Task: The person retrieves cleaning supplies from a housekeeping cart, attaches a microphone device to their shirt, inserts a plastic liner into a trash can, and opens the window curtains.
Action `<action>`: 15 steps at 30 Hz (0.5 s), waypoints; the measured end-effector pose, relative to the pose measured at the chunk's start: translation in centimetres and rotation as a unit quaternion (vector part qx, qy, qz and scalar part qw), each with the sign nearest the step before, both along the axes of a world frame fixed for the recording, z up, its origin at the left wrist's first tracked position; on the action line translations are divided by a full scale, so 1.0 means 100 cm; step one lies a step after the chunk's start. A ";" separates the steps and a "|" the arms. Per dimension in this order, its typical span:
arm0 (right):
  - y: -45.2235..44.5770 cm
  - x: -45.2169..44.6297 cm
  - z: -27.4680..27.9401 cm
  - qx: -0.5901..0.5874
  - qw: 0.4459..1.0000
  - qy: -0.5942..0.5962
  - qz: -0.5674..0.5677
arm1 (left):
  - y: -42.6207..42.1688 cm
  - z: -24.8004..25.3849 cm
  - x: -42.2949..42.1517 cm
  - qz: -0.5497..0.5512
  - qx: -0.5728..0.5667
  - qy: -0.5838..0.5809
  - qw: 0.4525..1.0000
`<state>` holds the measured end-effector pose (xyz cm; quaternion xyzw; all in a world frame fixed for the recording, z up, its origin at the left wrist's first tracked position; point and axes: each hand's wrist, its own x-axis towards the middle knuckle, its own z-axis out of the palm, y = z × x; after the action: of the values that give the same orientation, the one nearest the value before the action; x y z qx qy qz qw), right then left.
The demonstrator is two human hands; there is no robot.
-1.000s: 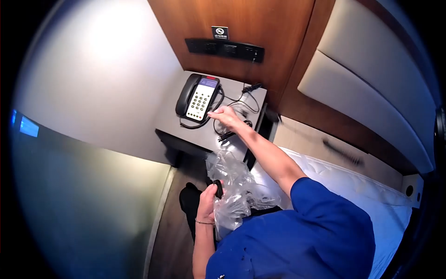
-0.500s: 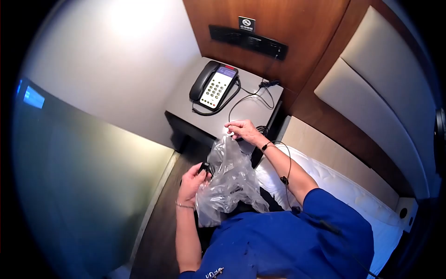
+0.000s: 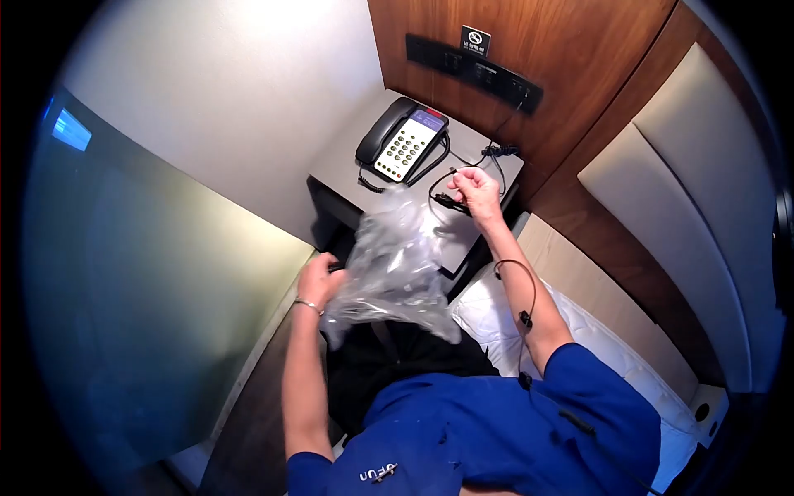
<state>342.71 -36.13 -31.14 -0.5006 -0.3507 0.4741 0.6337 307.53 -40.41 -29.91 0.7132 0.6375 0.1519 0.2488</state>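
At the nightstand's front right, my right hand [image 3: 478, 195] is raised with its fingers pinched together on a thin black cable [image 3: 432, 188]. More black cable lies bundled on the nightstand just below these fingers. My left hand [image 3: 321, 281] is lower and to the left, its fingers curled round a small black object [image 3: 334, 266] that is mostly hidden. Between my hands a crumpled clear plastic bag [image 3: 389, 264] spreads over my lap and up against the nightstand's front. The left hand touches or is close beside the bag's left edge.
A corded telephone [image 3: 403, 142] stands on the grey nightstand [image 3: 339, 165]. Behind it, a black socket panel [image 3: 474, 73] is set in the wood wall, with a cord running down. A bed with a white mattress [image 3: 571, 331] is at right, a frosted glass panel [image 3: 165, 289] at left.
My right hand has left the bag's top and moved up and right to the cable. My left hand has moved up and left with the black object. The bag has slumped and spread.
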 end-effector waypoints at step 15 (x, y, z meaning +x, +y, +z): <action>-0.020 -0.026 0.003 -0.011 0.986 -0.024 0.162 | -0.071 0.075 -0.066 -0.277 -0.149 0.574 0.756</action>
<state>340.11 -38.08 -30.88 -0.4553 -0.4373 0.5621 0.5343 300.96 -47.55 -22.37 0.7657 0.4496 -0.4589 -0.0296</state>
